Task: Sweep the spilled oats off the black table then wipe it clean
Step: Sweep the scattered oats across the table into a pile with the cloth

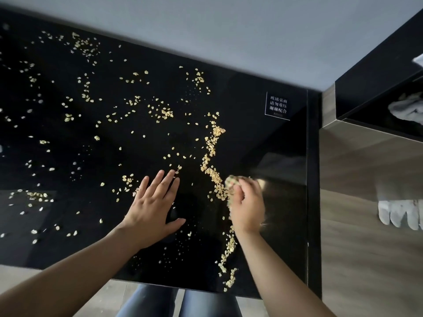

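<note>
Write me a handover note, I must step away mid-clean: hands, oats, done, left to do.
Left hand: open, flat on the black table.
Right hand: curled round a blurred sweeping tool, cloth or brush unclear, at the ridge of oats.
Oats: that ridge runs down the table's right part; loose oats scattered to its left.
Done: some oats gathered. Left: sweep all off, then wipe.

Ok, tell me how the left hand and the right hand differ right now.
The left hand lies flat, fingers straight and spread; the right hand curls round a tan object too blurred to name. The left hand looks sharp; the right hand is smeared by blur. The left hand sits among thinly scattered flakes; the right hand is at the dense line of oats. Both are bare and over the black table.
</note>
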A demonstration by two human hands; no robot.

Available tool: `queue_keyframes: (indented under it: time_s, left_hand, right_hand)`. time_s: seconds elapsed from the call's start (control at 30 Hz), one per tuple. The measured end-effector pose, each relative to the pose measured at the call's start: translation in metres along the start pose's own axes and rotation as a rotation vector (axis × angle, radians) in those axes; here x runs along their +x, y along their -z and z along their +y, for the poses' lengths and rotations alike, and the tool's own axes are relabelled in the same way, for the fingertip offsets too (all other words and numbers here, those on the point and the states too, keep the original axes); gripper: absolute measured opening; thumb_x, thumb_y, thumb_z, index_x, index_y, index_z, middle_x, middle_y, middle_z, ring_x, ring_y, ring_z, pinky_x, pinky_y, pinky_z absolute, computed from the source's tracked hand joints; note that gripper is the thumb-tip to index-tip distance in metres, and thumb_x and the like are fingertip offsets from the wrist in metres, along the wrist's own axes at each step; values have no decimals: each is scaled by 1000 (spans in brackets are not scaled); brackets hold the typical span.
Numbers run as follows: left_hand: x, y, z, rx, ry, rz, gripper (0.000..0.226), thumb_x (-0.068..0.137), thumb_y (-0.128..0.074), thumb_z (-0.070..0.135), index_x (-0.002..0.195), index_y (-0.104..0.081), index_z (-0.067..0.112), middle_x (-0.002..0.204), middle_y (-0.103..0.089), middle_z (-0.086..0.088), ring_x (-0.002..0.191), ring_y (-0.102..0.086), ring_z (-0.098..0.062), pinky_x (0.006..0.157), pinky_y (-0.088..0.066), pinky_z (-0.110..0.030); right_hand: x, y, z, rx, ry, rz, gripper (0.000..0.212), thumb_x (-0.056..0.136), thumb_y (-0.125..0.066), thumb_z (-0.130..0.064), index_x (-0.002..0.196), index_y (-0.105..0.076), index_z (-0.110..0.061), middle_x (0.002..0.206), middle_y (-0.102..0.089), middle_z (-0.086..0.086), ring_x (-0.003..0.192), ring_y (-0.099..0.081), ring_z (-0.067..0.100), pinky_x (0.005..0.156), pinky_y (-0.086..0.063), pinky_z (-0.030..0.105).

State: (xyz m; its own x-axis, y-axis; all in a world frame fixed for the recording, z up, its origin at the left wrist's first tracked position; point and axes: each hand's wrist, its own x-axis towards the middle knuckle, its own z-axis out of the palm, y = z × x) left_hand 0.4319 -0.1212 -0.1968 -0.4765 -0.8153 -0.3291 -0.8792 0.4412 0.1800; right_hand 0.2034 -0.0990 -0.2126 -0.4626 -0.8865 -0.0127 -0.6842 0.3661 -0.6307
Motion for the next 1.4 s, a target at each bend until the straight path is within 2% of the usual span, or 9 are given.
queue_keyframes:
  time_s: [0.13,0.3,0.47,0.53,0.73,1.03,1.2,1.27,1.4]
  left_hand:
    - [-6,-3,1,-1,18,-4,96,75,-34,72,147,-33,8,158,-21,-8,146,-17,-27,116,-18,-51]
    - [-11,-9,-4,3,31,-20,96,75,-32,73,144,-38,5,157,-24,-9,146,-18,-27,115,-21,-53]
    - [-15,-14,-3,-16,53,2,95,76,-32,71,144,-39,5,157,-25,-7,146,-17,-26,116,-19,-54]
    - [-16,-14,-2,-33,64,32,94,76,-32,70,143,-40,5,157,-25,-6,146,-17,-25,117,-16,-54]
    - [-12,-6,8,-48,128,60,100,73,-22,74,146,-36,7,159,-21,-3,148,-7,-23,118,2,-47]
    - [-45,-11,39,-45,192,16,106,69,-11,76,153,-15,11,161,6,1,147,12,-18,117,9,-44]
    - [-59,-23,41,-47,223,7,106,70,-13,76,153,-16,10,161,2,-3,147,8,-19,117,6,-44]
    - [-63,-26,36,-36,217,17,104,72,-16,75,152,-20,9,161,-2,-4,147,5,-20,118,2,-45]
    - [-69,-29,24,-29,199,-3,103,72,-14,75,153,-16,11,161,4,-1,147,8,-20,118,5,-43]
  right_hand:
    - [1,0,-27,132,64,-184,21,93,-57,-12,109,-69,-9,104,-56,-10,87,-53,-4,75,-36,0]
    - [19,42,-9,76,9,67,19,93,-57,-12,108,-68,-8,104,-60,-1,85,-55,5,67,-39,6]
    - [41,35,21,-1,-167,51,22,96,-54,-17,111,-66,-8,113,-58,3,93,-60,15,66,-42,13]
    - [35,19,12,-9,-120,31,21,95,-54,-17,111,-66,-10,114,-58,2,96,-61,18,72,-47,20]
    - [17,5,-28,84,171,-346,23,94,-54,-16,111,-68,-10,104,-59,-4,89,-56,7,71,-38,7]
    - [-18,77,45,80,-69,18,22,94,-56,-15,112,-67,-7,107,-61,1,89,-56,9,64,-35,3]
    - [-47,51,48,42,-143,23,22,95,-55,-14,113,-66,-7,115,-58,5,90,-58,13,71,-38,8]
    - [-53,34,36,57,-120,50,22,94,-55,-14,111,-67,-7,116,-58,4,91,-59,12,73,-42,17]
    - [-53,3,3,101,-50,21,20,94,-55,-16,108,-68,-9,114,-58,3,87,-55,8,71,-42,17]
